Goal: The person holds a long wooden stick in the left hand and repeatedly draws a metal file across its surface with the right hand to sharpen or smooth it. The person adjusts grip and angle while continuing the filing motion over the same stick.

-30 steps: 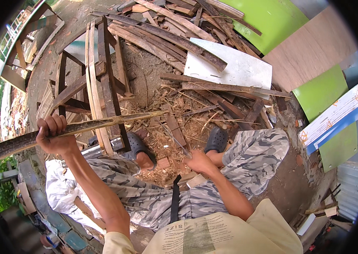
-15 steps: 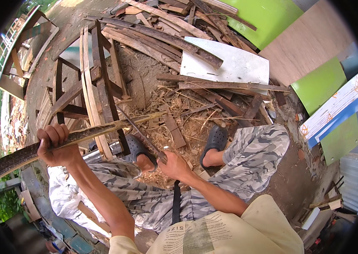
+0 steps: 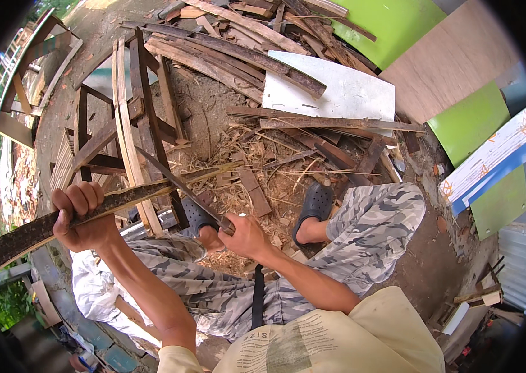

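A long dark strip of wood [image 3: 20, 242] with a pale shaved edge slants across the left side, its thin far end over the shavings between my feet. My left hand [image 3: 82, 214] is closed around it towards its near end. In my right hand [image 3: 247, 236] is the handle of a machete [image 3: 179, 185], held in front of my lap. The long blade points up and left and crosses over the strip; whether it touches the wood I cannot tell.
A dark wooden frame [image 3: 145, 118] stands just beyond the strip, with pale laths [image 3: 121, 112] leaning on it. Wood scraps [image 3: 238, 59] lie piled ahead beside a white board [image 3: 331, 87]. Green panels [image 3: 471, 118] lean at the right. Shavings [image 3: 232, 186] litter the ground between my shoes [image 3: 315, 202].
My right hand has moved a little left and up, and the machete blade now reaches further across the strip, up and left. My left hand has barely shifted.
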Tool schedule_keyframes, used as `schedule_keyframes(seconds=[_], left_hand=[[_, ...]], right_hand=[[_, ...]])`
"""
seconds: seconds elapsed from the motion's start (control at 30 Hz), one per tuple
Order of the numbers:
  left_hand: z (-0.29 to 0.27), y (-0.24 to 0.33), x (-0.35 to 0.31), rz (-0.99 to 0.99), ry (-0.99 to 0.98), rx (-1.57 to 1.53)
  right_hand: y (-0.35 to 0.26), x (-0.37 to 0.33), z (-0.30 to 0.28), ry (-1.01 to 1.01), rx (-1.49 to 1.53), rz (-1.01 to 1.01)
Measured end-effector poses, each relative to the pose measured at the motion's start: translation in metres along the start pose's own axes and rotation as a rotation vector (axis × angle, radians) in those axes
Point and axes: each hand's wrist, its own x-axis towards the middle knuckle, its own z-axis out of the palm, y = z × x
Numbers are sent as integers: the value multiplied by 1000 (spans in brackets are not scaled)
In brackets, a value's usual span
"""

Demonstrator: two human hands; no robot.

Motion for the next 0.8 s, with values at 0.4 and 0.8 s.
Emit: schedule_keyframes(seconds=[0.4, 0.8], left_hand=[[-1, 2, -3, -17, -62, -16], [2, -1, -4, 8, 38, 12]], right_hand=[[22, 13, 19, 137, 55, -4], [79, 37, 30, 134, 55, 189]])
